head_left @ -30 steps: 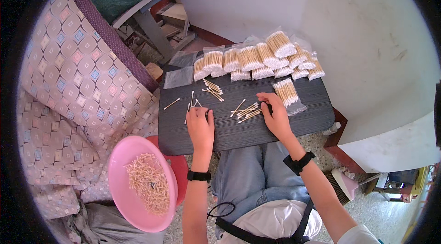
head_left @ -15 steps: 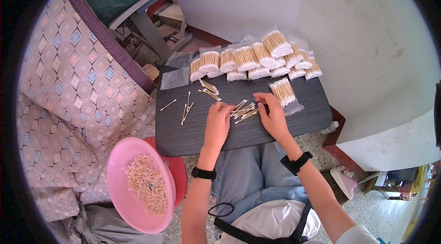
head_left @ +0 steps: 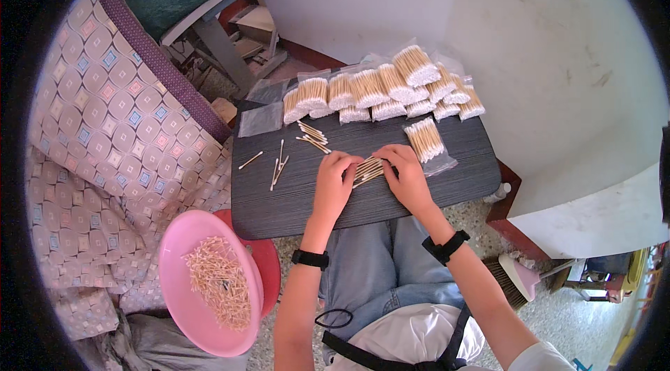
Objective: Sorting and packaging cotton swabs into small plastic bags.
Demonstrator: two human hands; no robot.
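The left hand [head_left: 333, 184] has slid right to join the right hand [head_left: 407, 177], fingers of both pinching a swab bundle [head_left: 368, 169]. Its long axis runs left-right, tilted up rightward. Clear bagged swab packs [head_left: 380, 88] line the board's [head_left: 293, 196] far edge.

1. The single head view looks steeply down from the person's head, fairly near.
2. It faces the dark board [head_left: 363, 175] on the lap, with the white wall [head_left: 544, 57] behind.
3. The fisheye bends edges near the rim.
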